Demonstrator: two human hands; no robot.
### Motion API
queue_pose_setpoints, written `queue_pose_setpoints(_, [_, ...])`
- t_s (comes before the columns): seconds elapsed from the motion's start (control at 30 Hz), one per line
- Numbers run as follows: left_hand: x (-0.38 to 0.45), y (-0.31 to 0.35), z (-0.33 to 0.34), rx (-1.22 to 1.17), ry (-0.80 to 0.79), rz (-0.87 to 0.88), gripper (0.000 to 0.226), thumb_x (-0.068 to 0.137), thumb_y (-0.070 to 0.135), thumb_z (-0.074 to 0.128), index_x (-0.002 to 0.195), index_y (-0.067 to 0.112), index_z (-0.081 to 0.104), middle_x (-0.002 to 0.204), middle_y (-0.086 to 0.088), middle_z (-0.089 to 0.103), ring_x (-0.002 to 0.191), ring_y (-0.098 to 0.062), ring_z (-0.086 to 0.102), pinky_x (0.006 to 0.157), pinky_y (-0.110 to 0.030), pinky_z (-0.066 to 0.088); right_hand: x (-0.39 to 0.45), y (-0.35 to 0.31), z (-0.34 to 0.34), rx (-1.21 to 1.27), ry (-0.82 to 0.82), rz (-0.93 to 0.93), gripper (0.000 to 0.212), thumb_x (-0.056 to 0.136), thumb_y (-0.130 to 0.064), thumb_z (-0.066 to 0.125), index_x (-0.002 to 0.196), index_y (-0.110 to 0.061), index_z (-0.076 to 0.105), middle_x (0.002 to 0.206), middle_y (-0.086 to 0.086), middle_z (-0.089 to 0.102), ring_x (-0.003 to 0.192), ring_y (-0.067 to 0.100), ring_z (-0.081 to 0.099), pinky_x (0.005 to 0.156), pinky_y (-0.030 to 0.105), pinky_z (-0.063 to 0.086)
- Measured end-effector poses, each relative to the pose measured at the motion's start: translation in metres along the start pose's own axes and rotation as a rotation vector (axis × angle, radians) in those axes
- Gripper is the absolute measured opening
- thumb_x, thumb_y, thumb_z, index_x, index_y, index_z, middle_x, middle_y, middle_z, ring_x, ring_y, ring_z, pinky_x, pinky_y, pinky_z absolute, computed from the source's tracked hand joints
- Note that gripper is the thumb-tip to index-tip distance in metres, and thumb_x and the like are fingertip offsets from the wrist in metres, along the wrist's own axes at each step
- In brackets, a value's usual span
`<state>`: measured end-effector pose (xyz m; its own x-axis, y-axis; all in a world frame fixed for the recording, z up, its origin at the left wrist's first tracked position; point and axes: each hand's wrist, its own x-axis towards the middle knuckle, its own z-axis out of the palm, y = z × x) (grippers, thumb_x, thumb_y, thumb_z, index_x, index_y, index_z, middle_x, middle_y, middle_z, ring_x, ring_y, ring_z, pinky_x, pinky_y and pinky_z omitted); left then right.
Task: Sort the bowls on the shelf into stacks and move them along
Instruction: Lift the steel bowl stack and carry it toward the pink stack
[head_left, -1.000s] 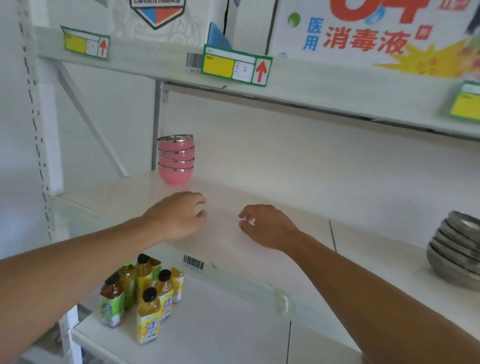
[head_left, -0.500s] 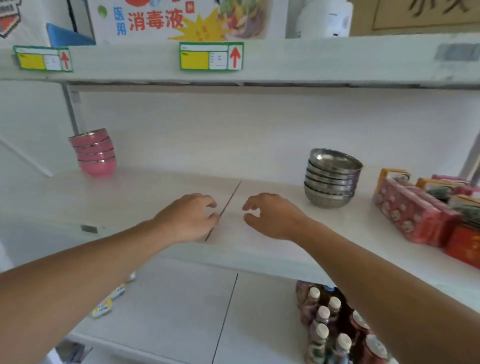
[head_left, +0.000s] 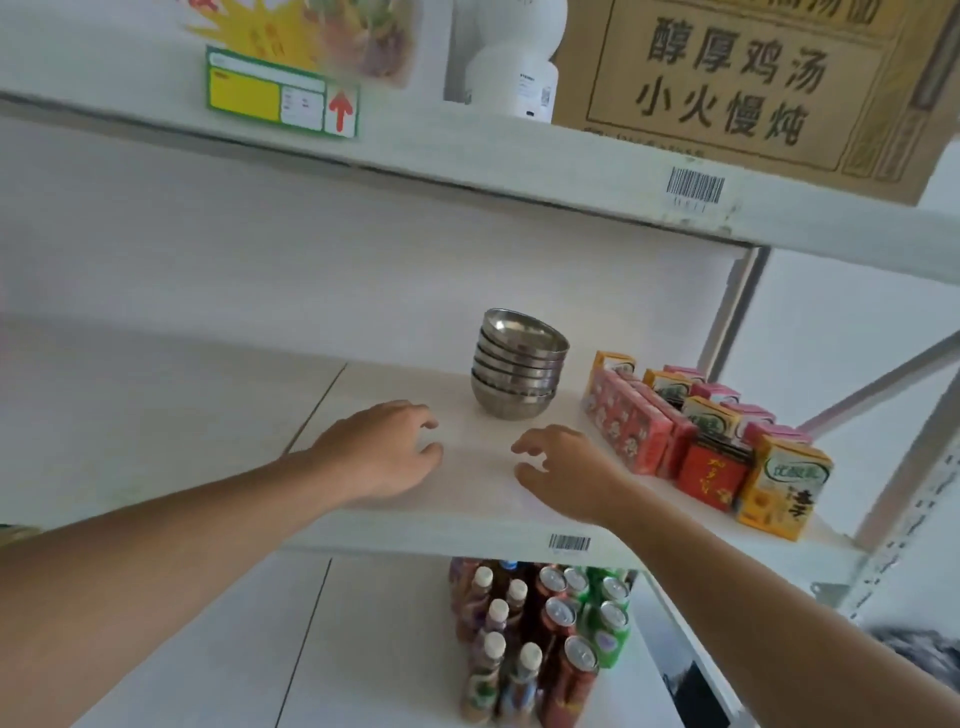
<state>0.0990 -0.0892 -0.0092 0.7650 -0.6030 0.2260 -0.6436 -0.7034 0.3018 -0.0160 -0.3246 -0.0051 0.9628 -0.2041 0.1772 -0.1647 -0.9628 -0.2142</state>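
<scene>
Your left hand (head_left: 382, 451) and right hand (head_left: 563, 470) hover low over the shelf (head_left: 395, 525) at frame centre, each grip loosely curled and holding nothing; the stack of steel bowls (head_left: 517, 364) stands upright just above them in the frame, between the two hands and apart from both; your right hand looks slightly nearer; the drink cartons (head_left: 696, 431) crowd the stack's right side, so I'd reach from the front.
</scene>
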Motion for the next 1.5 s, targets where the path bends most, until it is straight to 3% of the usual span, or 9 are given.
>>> queue_pose_setpoints(0.27, [0.035,0.014,0.015,-0.046,-0.042,0.029,0.060,0.105,0.056,0.052,0.159,0.031,0.052,0.167,0.007,0.051,0.149,-0.021,0.052,0.115,-0.041,0.045,0.014,0.036,-0.014,-0.008,0.030,0.094,0.047,0.104,-0.042,0.062,0.149,-0.029,0.060,0.140,-0.002,0.068,0.121,0.018,0.065,0.102,0.036,0.055])
queue_pose_setpoints(0.47, [0.082,0.029,0.022,-0.016,-0.062,-0.024,0.070,0.101,0.061,0.058,0.161,0.025,0.050,0.164,0.004,0.055,0.146,-0.022,0.055,0.116,-0.038,0.047,0.062,0.075,-0.010,0.113,0.034,0.155,0.077,0.100,-0.053,0.066,0.163,-0.015,0.043,0.154,0.008,0.061,0.139,0.029,0.058,0.112,0.040,0.050])
queue_pose_setpoints(0.77, [0.154,0.025,0.042,-0.253,-0.162,-0.153,0.138,0.077,0.071,0.087,0.176,0.013,0.011,0.174,-0.005,0.043,0.157,-0.024,0.047,0.124,-0.034,0.040,0.139,0.112,0.006,0.371,-0.041,0.165,0.118,0.078,-0.062,0.087,0.169,-0.016,0.027,0.161,0.007,0.056,0.139,0.031,0.059,0.105,0.037,0.053])
queue_pose_setpoints(0.83, [0.161,0.024,0.046,-0.358,-0.157,-0.131,0.133,0.079,0.060,0.092,0.175,0.013,0.015,0.174,-0.007,0.044,0.160,-0.023,0.042,0.126,-0.044,0.042,0.145,0.116,0.014,0.445,0.040,0.068,0.081,0.075,-0.053,0.091,0.147,-0.055,0.056,0.129,-0.025,0.075,0.117,0.010,0.071,0.089,0.013,0.050])
queue_pose_setpoints(0.9, [0.164,0.025,0.051,-0.453,-0.117,-0.070,0.110,0.083,0.044,0.095,0.169,0.014,0.034,0.164,-0.006,0.055,0.157,-0.022,0.047,0.121,-0.051,0.049,0.154,0.121,0.019,0.554,-0.007,-0.087,0.063,0.073,-0.038,0.096,0.100,-0.084,0.063,0.090,-0.051,0.071,0.088,-0.016,0.071,0.069,-0.003,0.045])
queue_pose_setpoints(1.0, [0.165,0.028,0.056,-0.499,-0.028,-0.054,0.083,0.086,0.034,0.095,0.154,0.014,0.052,0.148,-0.004,0.068,0.144,-0.016,0.059,0.120,-0.048,0.049,0.161,0.121,0.025,0.623,0.036,-0.072,0.051,0.056,-0.050,0.099,0.096,-0.050,0.067,0.087,-0.026,0.074,0.082,-0.015,0.068,0.060,0.004,0.049])
queue_pose_setpoints(1.13, [0.155,0.020,0.050,-0.476,0.040,-0.084,0.073,0.087,0.032,0.094,0.147,0.012,0.058,0.140,-0.002,0.073,0.137,-0.017,0.065,0.117,-0.036,0.050,0.168,0.105,0.028,0.573,0.047,-0.032,0.101,0.042,-0.070,0.094,0.122,-0.024,0.055,0.099,-0.020,0.061,0.090,0.004,0.063,0.070,0.024,0.051])
queue_pose_setpoints(1.27, [0.119,-0.003,0.025,-0.463,0.118,-0.120,0.069,0.086,0.037,0.095,0.144,0.018,0.062,0.136,0.004,0.075,0.131,-0.010,0.069,0.117,-0.039,0.052,0.170,0.063,0.023,0.602,0.042,-0.124,0.085,0.035,-0.076,0.087,0.103,-0.037,0.055,0.093,-0.024,0.065,0.081,-0.007,0.059,0.060,0.014,0.043])
queue_pose_setpoints(1.5, [0.013,-0.075,-0.038,-0.432,0.290,-0.248,0.069,0.081,0.041,0.097,0.140,0.022,0.067,0.133,0.009,0.078,0.125,-0.006,0.072,0.115,-0.042,0.055,0.152,-0.064,0.029,0.695,-0.062,-0.318,0.071,0.052,-0.061,0.102,0.104,-0.039,0.058,0.092,-0.020,0.075,0.091,-0.003,0.067,0.065,0.015,0.048])
